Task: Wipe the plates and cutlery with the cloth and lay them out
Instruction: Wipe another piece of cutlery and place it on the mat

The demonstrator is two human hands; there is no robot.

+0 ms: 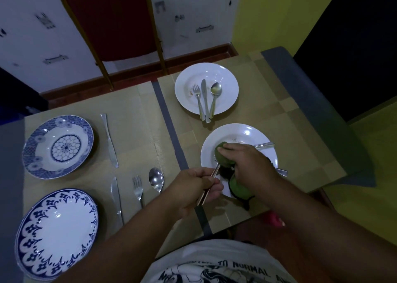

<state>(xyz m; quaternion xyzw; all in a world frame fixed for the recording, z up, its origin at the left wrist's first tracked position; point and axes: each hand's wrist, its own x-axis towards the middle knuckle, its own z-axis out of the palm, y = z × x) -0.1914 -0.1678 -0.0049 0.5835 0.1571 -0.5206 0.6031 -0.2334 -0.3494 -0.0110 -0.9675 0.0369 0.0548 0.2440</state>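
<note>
Four plates, one cloth, one held utensil, two hands

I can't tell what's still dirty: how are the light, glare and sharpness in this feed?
Head view: dim, bluish light throughout; small glints on the far plate and near plate; specks on the far plate readable; the cloth in the right hand and utensil in the left hand look soft.

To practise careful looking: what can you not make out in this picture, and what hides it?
Head view: the utensil in the left hand, its end wrapped in the cloth.
Head view: the cutlery on the near white plate, mostly under the right hand.
Head view: a pink thing below the table, blurred.
</note>
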